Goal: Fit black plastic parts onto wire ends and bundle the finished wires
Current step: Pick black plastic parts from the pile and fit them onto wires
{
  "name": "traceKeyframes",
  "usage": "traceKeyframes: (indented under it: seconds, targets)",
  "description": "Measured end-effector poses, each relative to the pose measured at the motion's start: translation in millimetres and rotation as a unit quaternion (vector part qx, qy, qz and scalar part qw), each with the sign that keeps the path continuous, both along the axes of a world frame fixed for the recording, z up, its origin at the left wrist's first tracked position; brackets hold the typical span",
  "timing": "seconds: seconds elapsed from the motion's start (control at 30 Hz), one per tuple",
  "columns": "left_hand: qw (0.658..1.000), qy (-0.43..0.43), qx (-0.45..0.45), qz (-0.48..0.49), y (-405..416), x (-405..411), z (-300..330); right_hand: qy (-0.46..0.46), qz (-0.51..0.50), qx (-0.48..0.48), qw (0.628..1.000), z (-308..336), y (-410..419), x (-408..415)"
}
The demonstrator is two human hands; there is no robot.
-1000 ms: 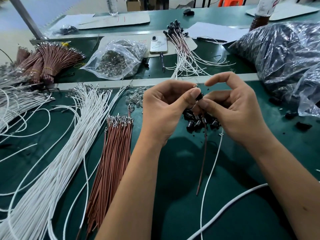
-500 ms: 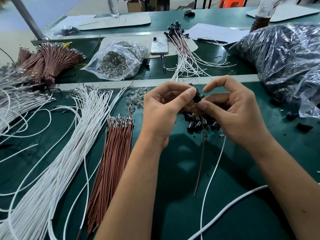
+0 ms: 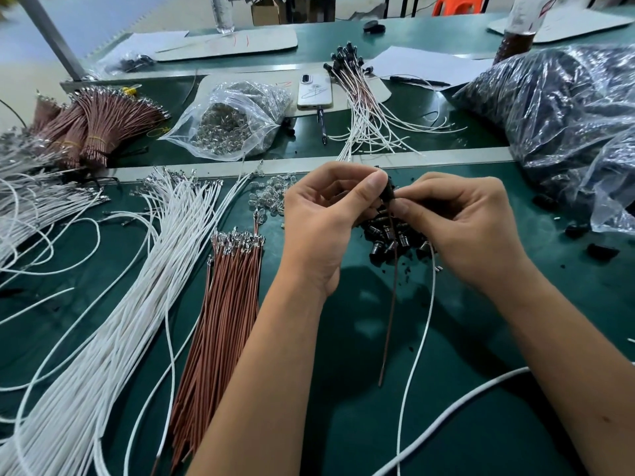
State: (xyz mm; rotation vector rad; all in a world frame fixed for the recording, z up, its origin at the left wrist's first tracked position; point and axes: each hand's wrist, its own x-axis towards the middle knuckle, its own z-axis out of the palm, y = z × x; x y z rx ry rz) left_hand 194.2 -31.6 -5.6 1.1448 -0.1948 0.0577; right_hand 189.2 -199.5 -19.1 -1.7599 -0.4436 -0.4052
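Note:
My left hand (image 3: 324,218) and my right hand (image 3: 460,225) meet above the green mat. Between their fingertips sits a small black plastic part (image 3: 389,191), pinched from both sides. A brown wire (image 3: 390,297) hangs down from it toward me, and a white wire (image 3: 421,324) trails from under my right hand. Just beneath the hands lies a heap of loose black parts (image 3: 391,235). Finished wires with black parts fitted (image 3: 357,94) lie fanned out farther back.
Loose white wires (image 3: 113,304) and a row of brown wires (image 3: 223,321) lie at left. Bundled brown wires (image 3: 89,128), a clear bag of metal pieces (image 3: 233,121), a phone (image 3: 314,91) and a big bag of black parts (image 3: 567,118) stand behind.
My right forefinger has come down from its raised arch onto the black part, and both hands have closed in tighter on it. The brown wire has swung slightly.

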Motion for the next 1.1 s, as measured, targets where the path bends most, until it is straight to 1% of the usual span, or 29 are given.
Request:
traceKeyframes:
  seconds: [0.07, 0.13, 0.3, 0.47, 0.57, 0.63, 0.8, 0.87, 1.0, 1.1]
  targets:
    - [1.0, -0.008, -0.011, -0.008, 0.8, 0.9, -0.6, 0.007, 0.007, 0.033, 0.999, -0.1, 1.3, -0.6]
    - [0.999, -0.027, -0.012, -0.014, 1.4, 1.3, -1.1, 0.007, 0.014, 0.047, 0.999, 0.1, 1.2, -0.5]
    - [0.996, -0.088, 0.008, -0.016, 1.0, 1.4, -2.5, 0.001, 0.022, 0.041, 0.999, -1.8, -0.9, -0.1]
    - [0.994, -0.108, 0.017, -0.018, 0.0, 1.3, -2.4, -0.002, 0.02, 0.025, 0.999, -2.1, -3.2, 0.5]
    - [0.993, -0.115, 0.022, -0.016, 0.3, 1.0, -2.2, -0.006, 0.027, -0.016, 0.999, -1.4, -4.7, 0.7]
    - [0.993, -0.115, 0.025, -0.008, 0.5, 1.2, -1.9, -0.006, 0.035, -0.027, 0.999, -1.3, -4.3, 0.5]
    - [0.995, -0.099, 0.025, 0.005, -0.2, 1.7, -2.0, -0.033, -0.013, -0.089, 0.995, -3.9, -4.2, 3.3]
    - [0.995, -0.095, 0.026, 0.006, -0.4, 1.7, -2.1, -0.037, -0.025, -0.093, 0.995, -3.5, -5.2, 4.3]
    - [0.995, -0.087, 0.05, 0.021, 1.6, 2.0, -3.0, -0.016, 0.003, -0.085, 0.996, -1.8, -5.3, 4.6]
    - [0.993, -0.091, 0.064, 0.028, 1.9, 3.3, -5.1, -0.023, -0.009, -0.089, 0.996, -2.9, -6.1, 5.4]
